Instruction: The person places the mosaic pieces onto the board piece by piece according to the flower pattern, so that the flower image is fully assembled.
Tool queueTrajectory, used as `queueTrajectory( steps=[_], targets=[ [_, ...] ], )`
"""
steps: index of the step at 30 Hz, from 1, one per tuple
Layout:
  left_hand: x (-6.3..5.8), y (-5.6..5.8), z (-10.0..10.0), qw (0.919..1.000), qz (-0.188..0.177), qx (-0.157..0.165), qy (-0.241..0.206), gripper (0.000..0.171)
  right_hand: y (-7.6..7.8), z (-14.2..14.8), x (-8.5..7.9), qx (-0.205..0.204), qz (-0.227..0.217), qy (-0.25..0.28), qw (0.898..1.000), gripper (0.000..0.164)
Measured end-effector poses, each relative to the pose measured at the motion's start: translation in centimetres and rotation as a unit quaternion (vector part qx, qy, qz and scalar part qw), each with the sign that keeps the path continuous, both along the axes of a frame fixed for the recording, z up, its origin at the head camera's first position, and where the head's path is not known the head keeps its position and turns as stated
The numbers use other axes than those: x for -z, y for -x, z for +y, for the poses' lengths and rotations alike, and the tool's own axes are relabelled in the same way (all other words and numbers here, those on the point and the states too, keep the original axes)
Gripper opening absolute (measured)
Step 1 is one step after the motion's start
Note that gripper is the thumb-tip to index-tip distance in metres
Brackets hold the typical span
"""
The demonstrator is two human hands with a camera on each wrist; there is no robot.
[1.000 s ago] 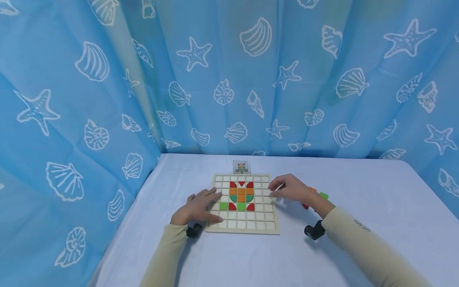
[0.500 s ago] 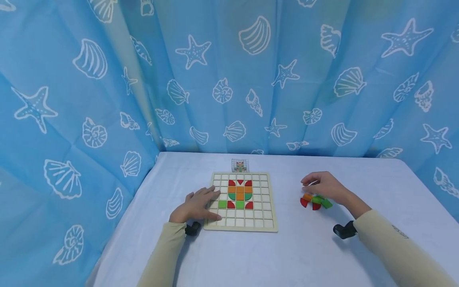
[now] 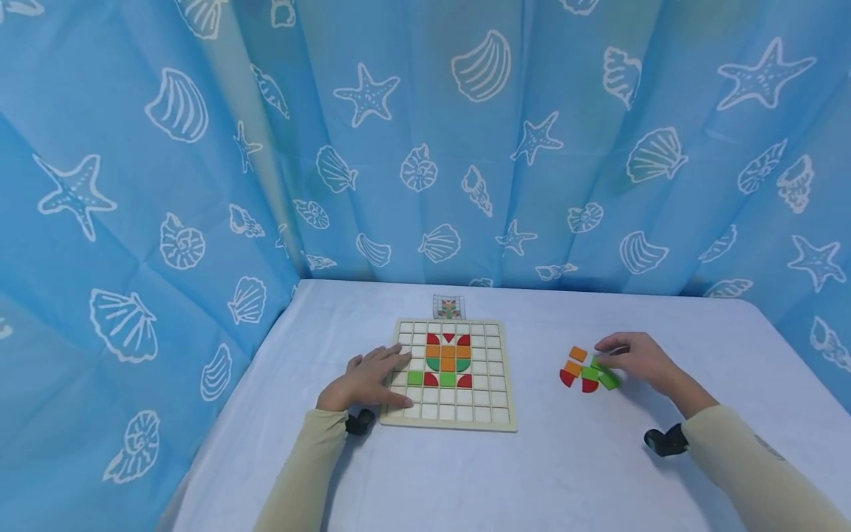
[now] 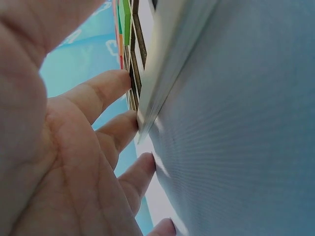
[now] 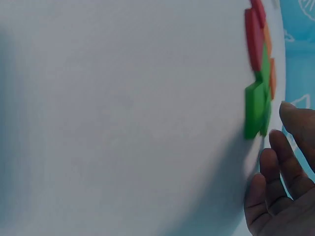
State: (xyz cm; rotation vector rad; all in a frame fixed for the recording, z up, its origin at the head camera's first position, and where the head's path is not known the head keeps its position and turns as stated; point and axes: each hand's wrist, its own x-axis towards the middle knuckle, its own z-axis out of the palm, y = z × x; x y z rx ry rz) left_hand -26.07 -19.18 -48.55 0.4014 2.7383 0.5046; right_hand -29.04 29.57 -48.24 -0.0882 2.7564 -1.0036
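Note:
My left hand (image 3: pixel 367 380) rests on the left edge of a wooden grid board (image 3: pixel 459 415), fingers spread. In the left wrist view, fingertips touch the board's rim (image 4: pixel 167 64), and others are on the cloth beside it. Red, orange and green tiles form a pattern on the grid, with an orange tile (image 3: pixel 448 353) at its middle. To the right, my right hand (image 3: pixel 640 360) is at a small pile of loose tiles, its fingertips by a green tile (image 3: pixel 608 380). The right wrist view shows its thumb and fingers (image 5: pixel 279 140) apart, with nothing visible between them.
Loose orange tiles (image 3: pixel 578 354) and red quarter-round tiles (image 3: pixel 589 386) lie in the same pile. A small pattern card (image 3: pixel 448 307) lies just behind the board. A white cloth (image 3: pixel 532 473) covers the table, and a blue shell-print curtain (image 3: pixel 412 111) hangs behind it.
My right hand has moved right, from the board's right edge to the far side of the loose tiles, uncovering the orange ones. My left hand has stayed on the board.

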Motion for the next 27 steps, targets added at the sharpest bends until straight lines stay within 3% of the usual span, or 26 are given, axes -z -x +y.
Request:
queueTrajectory(
  steps=[8,16,27],
  targets=[
    [0.2,0.1,-0.1,1.0000,-0.002,0.005,0.004,0.093,0.2,0.4,0.5,-0.002,-0.024,-0.009,1.000,0.045],
    [0.0,0.0,0.1,1.0000,0.001,0.000,0.001,0.093,0.7,0.6,1.2,0.015,-0.019,-0.011,1.000,0.043],
    [0.1,0.1,-0.1,0.9999,0.003,0.000,0.010,0.093,1.0,0.6,0.9,0.027,-0.057,-0.005,0.998,0.053]
  ],
)
